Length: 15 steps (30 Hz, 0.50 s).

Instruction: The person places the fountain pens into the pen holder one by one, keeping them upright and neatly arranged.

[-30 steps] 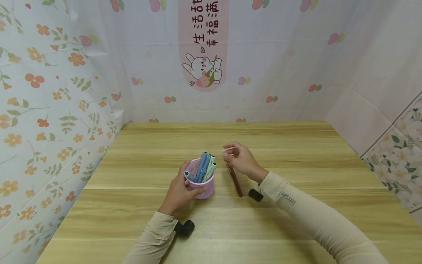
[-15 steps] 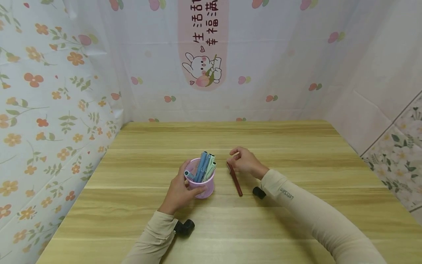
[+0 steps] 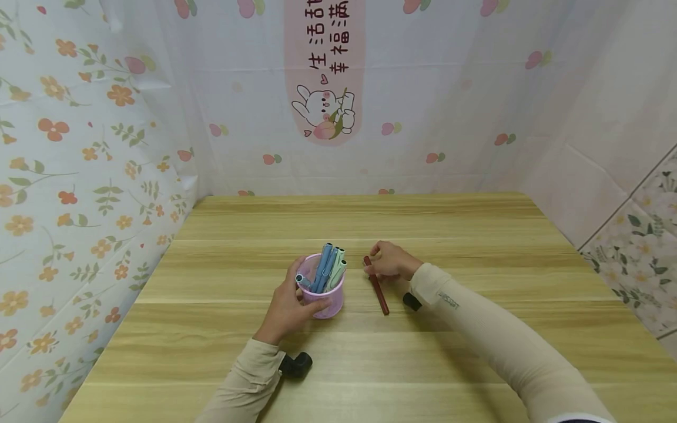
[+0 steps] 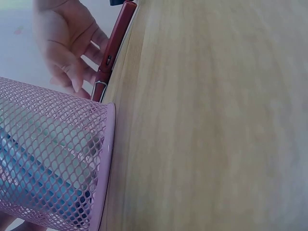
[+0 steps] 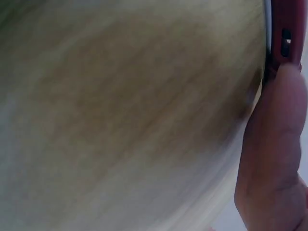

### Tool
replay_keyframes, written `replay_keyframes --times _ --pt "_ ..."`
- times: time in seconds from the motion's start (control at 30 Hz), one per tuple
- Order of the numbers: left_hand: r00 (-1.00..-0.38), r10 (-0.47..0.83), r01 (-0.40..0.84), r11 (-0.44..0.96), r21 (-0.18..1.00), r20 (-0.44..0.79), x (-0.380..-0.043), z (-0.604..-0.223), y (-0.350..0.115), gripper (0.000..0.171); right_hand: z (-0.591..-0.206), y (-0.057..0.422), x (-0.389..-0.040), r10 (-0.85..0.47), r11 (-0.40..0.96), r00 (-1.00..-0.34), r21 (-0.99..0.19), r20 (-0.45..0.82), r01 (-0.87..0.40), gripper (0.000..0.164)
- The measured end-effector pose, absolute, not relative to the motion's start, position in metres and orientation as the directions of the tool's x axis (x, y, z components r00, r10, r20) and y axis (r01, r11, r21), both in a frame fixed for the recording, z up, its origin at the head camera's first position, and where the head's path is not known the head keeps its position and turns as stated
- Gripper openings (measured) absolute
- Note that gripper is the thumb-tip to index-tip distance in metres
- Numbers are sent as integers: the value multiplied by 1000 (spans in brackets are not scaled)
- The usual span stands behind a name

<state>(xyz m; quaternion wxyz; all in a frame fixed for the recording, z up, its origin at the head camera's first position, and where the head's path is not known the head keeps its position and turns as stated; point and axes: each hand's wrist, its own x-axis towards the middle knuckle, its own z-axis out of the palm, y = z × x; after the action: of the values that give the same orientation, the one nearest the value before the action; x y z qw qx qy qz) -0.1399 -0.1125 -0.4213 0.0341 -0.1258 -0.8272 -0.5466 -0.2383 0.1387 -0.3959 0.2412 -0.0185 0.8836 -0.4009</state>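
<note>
A pink mesh pen holder [image 3: 329,306] stands upright on the table, with several blue pens [image 3: 324,267] and pale green pens [image 3: 337,273] leaning in it. My left hand [image 3: 285,308] grips its side, thumb at the front. To its right, a dark red pen [image 3: 378,294] lies on the wood, its clip [image 4: 100,85] seen in the left wrist view. My right hand [image 3: 390,259] is at the clip end of this pen, fingers bent loosely about it. The thumb [image 5: 279,125] overlaps the pen in the right wrist view; the left wrist view shows it apart.
A wood-grain table [image 3: 238,247] spreads around both hands. A printed curtain [image 3: 238,129] hangs behind its far edge, and a flowered cloth [image 3: 95,176] hangs at the left. Black wrist cameras [image 3: 296,365] sit below the sleeves.
My right hand has come down from above the red pen, passed slightly right, and now reaches around its clip end. The left hand and pen holder have stayed put.
</note>
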Motion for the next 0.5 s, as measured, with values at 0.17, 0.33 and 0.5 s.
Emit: replay_keyframes --times 0.17,0.33,0.5 --pt "-965 171 248 364 898 197 -140 -421 -112 98 -397 137 -238 -223 699 -870 -694 -440 172 49" --pt "-965 170 249 365 897 199 -139 -420 -112 100 -398 137 -237 -221 733 -865 -662 -450 157 49" --pt "-964 170 252 361 898 203 -138 -419 -112 99 -398 136 -234 -229 768 -870 -631 -437 115 51"
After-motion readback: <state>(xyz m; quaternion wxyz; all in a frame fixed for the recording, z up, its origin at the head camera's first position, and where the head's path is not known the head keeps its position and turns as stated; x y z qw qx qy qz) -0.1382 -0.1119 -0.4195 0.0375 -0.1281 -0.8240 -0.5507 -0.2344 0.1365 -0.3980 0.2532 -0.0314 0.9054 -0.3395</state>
